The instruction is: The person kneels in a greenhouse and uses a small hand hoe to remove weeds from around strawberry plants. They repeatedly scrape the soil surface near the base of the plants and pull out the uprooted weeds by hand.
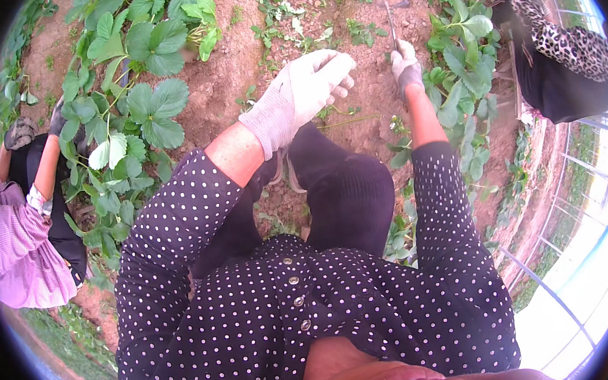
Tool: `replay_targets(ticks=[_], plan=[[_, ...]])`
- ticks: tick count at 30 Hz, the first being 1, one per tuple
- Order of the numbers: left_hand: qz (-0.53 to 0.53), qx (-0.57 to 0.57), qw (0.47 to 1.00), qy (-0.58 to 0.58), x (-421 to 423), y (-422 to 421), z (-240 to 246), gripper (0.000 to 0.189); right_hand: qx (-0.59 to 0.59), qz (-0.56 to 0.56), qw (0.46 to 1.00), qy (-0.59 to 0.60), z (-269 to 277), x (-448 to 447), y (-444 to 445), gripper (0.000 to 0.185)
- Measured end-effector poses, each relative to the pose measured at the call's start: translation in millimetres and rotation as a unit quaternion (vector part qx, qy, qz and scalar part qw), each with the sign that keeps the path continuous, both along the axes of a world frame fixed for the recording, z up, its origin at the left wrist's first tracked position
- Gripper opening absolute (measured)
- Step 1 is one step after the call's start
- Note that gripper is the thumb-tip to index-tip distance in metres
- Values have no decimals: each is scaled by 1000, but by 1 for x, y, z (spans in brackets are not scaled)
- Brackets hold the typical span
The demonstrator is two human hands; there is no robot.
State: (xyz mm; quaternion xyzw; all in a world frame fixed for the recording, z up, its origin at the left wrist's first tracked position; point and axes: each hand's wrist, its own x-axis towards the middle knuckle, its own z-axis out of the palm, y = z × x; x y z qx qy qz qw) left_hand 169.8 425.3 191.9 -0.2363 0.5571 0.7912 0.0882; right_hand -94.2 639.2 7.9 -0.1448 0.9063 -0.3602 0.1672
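Observation:
My left hand [313, 85], in a white knit work glove, hovers above the soil between the plant rows. Its fingers are loosely bent and a little apart, with nothing visible in them. Farther right, my gloved right hand [407, 66] grips the handle of a thin hand hoe [391, 19]. The hoe's shaft points away from me, and its dark blade [397, 2] lies at the soil. Small green weeds [364, 32] grow just left of the shaft. Pale, wilted-looking weeds [296, 27] lie beyond my left hand.
Strawberry plants [156, 46] line the left side, and another row [463, 65] runs along the right. A co-worker in a pink top [18, 239] crouches at left. Another person with a leopard-print sleeve [565, 35] is at upper right. Metal greenhouse framing [553, 299] curves along the right.

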Motion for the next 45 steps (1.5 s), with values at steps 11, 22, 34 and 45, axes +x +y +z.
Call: replay_targets(ticks=[11,22,34,45], plan=[[-4,4,999,33,0,-1,0,43,73,60,993,73,4,6,-9,49],[9,5,999,50,-1,1,2,42,-79,57,994,43,3,22,8,52],[83,28,992,86,3,-20,-5,43,-59,94,993,44,6,41,25,53],[60,19,996,56,10,-13,16,41,167,165,965,117,8,-91,-112,49]])
